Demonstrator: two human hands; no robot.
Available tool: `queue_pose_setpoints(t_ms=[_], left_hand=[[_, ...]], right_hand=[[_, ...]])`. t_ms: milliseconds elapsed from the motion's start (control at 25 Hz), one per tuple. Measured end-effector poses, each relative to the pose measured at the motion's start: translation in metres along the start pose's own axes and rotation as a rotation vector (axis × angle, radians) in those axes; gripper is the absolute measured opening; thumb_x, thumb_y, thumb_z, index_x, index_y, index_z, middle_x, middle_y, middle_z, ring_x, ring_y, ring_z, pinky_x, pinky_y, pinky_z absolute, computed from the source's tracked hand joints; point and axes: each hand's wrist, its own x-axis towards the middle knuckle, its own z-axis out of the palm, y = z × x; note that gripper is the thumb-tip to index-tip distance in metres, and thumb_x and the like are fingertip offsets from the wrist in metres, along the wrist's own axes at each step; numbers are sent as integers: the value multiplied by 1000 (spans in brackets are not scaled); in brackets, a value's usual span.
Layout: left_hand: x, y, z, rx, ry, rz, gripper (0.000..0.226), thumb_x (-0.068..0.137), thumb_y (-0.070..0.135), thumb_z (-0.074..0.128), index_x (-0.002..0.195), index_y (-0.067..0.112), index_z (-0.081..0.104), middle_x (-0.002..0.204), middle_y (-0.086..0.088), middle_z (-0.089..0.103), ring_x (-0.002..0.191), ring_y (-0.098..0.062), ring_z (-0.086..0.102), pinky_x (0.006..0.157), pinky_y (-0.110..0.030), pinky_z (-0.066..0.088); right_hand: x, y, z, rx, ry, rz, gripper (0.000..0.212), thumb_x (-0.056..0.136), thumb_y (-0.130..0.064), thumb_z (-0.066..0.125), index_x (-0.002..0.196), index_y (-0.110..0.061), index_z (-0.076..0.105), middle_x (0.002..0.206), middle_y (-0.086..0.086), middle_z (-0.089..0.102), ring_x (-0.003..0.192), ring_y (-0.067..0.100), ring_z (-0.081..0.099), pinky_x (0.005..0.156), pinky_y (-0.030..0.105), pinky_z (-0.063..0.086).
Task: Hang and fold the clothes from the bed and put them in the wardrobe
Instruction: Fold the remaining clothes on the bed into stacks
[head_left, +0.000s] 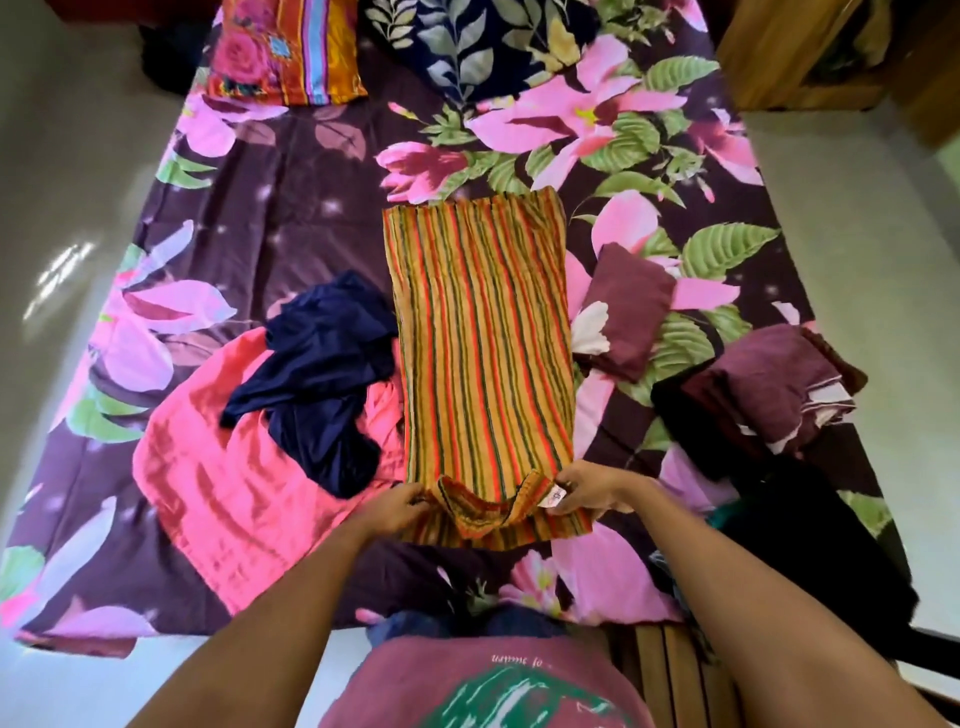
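A long striped garment (483, 332) in orange, red and green lies flat down the middle of the bed, folded into a narrow strip with its neckline toward me. My left hand (397, 512) pinches the near left shoulder of it. My right hand (589, 491) grips the near right shoulder beside a small white label. To the left lie a crumpled navy garment (317, 374) on top of a spread pink cloth (228, 467). A folded maroon piece (626, 306) rests just right of the striped garment.
A floral bedsheet (270, 197) covers the bed. A heap of maroon and dark clothes (769, 400) sits at the right edge. Two pillows (285, 47) lie at the far end. A wooden cabinet (800, 52) stands at the top right.
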Motion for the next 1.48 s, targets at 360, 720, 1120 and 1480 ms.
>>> queue_pose_setpoints(t_ms=[360,720,1120,1480], left_hand=[[112,58,-106,-351,542,2,39,90,4,57,127,-4,47,124,-22,57,118,-33,52,96,-31,37],[168,19,-36,-16,260,56,60,77,-5,64,133,-3,44,143,-21,40,134,-32,38,107,-25,22],[199,-22,19,479,93,-35,77,91,3,44,149,18,-5,157,-7,-10,145,-27,-4,116,-42,6],[168,7,-10,579,-147,-42,65,94,-3,31,151,13,5,158,-9,3,144,-28,11,112,-48,18]], right_hand=[[81,-48,-117,60,507,-161,46,82,-8,70,124,2,53,125,21,57,116,29,53,96,34,43],[155,-13,-55,-254,398,-162,44,88,-9,59,130,-1,48,136,19,41,129,32,39,104,32,32],[188,14,-20,-800,387,-90,68,95,0,33,151,-11,-5,156,23,-11,145,37,-7,117,45,-1],[146,-14,-50,-804,7,-15,63,97,5,23,152,-15,0,158,18,-6,146,35,-2,118,43,7]])
